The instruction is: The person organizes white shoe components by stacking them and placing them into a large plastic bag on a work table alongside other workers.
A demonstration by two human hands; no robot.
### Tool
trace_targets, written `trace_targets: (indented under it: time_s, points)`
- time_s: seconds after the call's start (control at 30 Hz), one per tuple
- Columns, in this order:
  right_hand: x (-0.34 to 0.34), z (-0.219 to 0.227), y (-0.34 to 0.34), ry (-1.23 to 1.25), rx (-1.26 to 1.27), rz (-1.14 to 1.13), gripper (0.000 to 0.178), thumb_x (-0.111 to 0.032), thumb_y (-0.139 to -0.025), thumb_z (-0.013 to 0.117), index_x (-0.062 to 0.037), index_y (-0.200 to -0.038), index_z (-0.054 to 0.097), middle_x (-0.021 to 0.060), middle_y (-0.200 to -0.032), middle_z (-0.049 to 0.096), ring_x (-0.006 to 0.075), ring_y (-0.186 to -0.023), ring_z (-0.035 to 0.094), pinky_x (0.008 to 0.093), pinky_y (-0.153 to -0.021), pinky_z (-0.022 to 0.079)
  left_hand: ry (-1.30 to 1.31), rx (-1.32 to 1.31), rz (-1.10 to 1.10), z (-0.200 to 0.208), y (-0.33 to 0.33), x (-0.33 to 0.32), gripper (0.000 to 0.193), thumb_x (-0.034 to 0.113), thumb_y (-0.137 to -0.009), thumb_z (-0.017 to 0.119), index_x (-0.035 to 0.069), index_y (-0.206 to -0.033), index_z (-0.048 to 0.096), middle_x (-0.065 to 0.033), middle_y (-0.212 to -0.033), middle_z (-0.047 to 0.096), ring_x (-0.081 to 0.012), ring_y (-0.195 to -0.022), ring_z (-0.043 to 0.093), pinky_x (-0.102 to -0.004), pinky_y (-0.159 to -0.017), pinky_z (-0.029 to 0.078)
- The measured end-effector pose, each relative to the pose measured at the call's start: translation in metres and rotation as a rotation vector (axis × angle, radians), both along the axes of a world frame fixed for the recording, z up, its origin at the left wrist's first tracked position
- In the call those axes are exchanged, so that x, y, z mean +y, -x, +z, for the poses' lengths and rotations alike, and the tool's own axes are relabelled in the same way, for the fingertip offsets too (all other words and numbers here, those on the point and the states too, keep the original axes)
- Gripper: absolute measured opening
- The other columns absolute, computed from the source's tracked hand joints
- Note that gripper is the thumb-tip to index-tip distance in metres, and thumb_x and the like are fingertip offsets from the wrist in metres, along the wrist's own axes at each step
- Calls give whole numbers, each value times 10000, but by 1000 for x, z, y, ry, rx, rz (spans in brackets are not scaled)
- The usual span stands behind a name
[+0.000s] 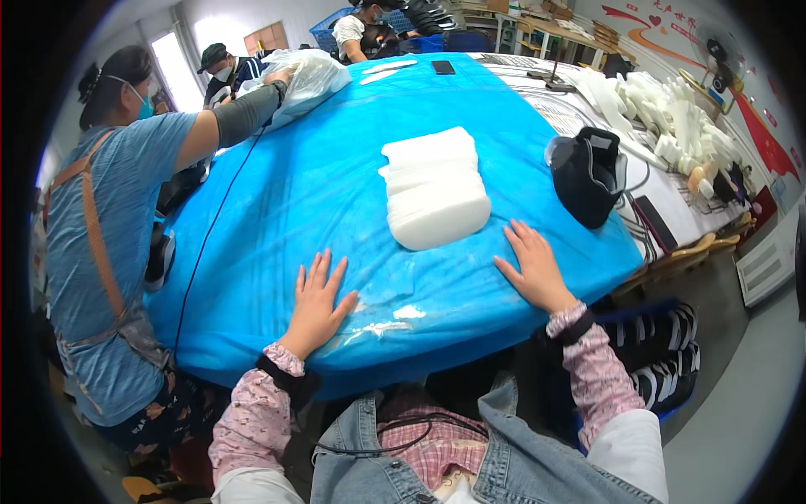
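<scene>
My left hand (317,307) lies flat on the blue table cover (277,210), fingers spread, holding nothing. On the other side, my right hand (535,270) rests flat in the same way, its fingers apart and touching only the cover. Between them and a little farther off lies a stack of white insole-shaped sheets (435,189), fanned out in overlapping layers toward the far side. The stack is nearest to my right hand's fingertips, and neither hand touches it.
A black cap (585,178) sits at the right, before a heap of white pieces (672,122). Phones (442,67) lie far off and at right. Another person (117,227) at left handles a plastic bag (306,80). A black cable (220,227) crosses the cover. A shoe crate (663,353) stands below right.
</scene>
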State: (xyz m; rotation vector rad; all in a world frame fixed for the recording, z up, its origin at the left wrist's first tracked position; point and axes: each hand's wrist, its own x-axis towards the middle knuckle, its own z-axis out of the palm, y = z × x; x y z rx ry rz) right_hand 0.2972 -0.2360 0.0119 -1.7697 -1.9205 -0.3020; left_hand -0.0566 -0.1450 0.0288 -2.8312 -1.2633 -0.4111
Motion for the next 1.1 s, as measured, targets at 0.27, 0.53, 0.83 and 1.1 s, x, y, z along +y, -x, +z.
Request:
trace_targets:
  time_s: [0.27,0.53,0.83,1.1]
  points:
    - [4,-6,-3,5,1,-23,514,-377,-803,483,6,-1144,445,187,-1220,398,306,-1139,362,387,-957,261,-48,-158,24,-11,2,-3,443,310,-826,455,78,-1202,419,-169,-1284,332,-288,-1212,277,-423,-999,169]
    - [6,-5,-1,-5,23,-8,469,-338,-795,508,-17,-1135,466,167,-1218,413,293,-1138,372,372,-950,270,-66,-245,9,-14,6,0,419,319,-813,462,71,-1150,469,-162,-1251,378,-278,-1189,316,-416,-995,189]
    - [0,-1,-2,-30,115,-19,440,-318,-770,542,-19,-1090,506,158,-1180,450,289,-1104,403,377,-927,293,-73,-240,11,-18,1,0,413,313,-820,464,70,-1154,466,-149,-1254,380,-275,-1187,320,-418,-989,205]
    - [-2,0,-3,-11,119,-30,400,-254,-769,551,3,-1071,505,168,-1167,456,304,-1085,413,371,-915,305,-89,-269,15,-25,-3,3,409,304,-826,445,54,-1148,466,-160,-1251,379,-281,-1186,321,-410,-996,197]
